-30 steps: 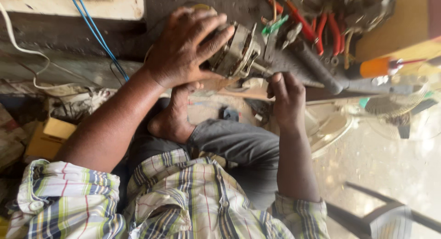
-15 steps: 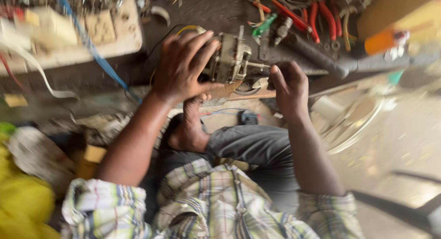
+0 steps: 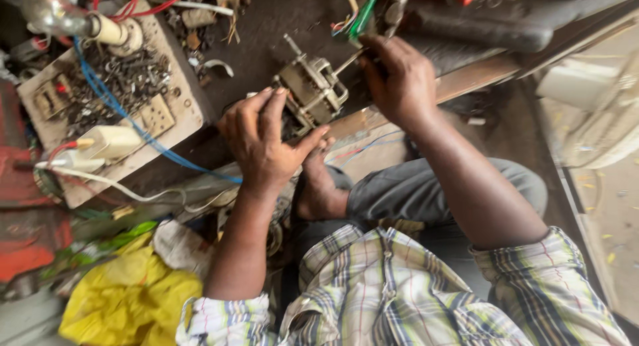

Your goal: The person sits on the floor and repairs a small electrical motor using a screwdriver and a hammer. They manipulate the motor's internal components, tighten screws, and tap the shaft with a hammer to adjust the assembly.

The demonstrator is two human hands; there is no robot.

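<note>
A small electric motor (image 3: 311,88) with a metal frame and a shaft sticking out lies on a dark, dirty workbench (image 3: 266,26). My left hand (image 3: 264,141) grips the motor's near side, fingers spread over it. My right hand (image 3: 395,76) is closed on a thin tool at the motor's right end; the tool's tip is hidden by my fingers. A foot (image 3: 318,186) is braced under the bench edge below the motor.
A white wooden test board (image 3: 120,113) with sockets, screws, a blue cable and a bulb (image 3: 46,10) lies to the left. Red-handled pliers and wires sit at the back. A yellow bag (image 3: 130,296) lies lower left, a white fan guard (image 3: 599,120) at right.
The view has swung left and down, showing more of the test board and the yellow bag. Both hands stay on the motor; my left hand now grips its near side rather than its top.
</note>
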